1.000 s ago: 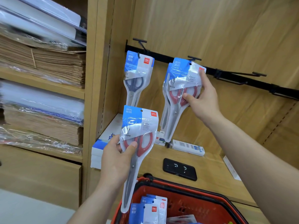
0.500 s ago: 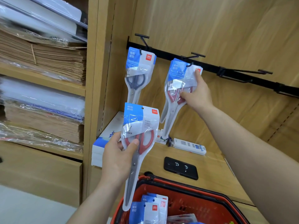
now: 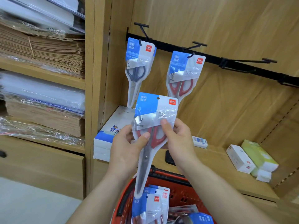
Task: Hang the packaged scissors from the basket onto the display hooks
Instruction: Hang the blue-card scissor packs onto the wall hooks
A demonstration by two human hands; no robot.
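Packaged scissors (image 3: 155, 110) in the pinch of left hand (image 3: 127, 148) and right hand (image 3: 179, 141), above basket (image 3: 183, 195).

A shop: packaged scissors (image 3: 140, 68) on display hooks (image 3: 191, 47).

The held scissors pack (image 3: 155, 110) has a blue-and-white card and red handles. The left hanging pack (image 3: 137, 62) shows dark grey handles, the right hanging pack (image 3: 184, 70) red. Red basket (image 3: 182, 193), black rail (image 3: 213, 58), pale wood-grain back panel (image 3: 226, 21).
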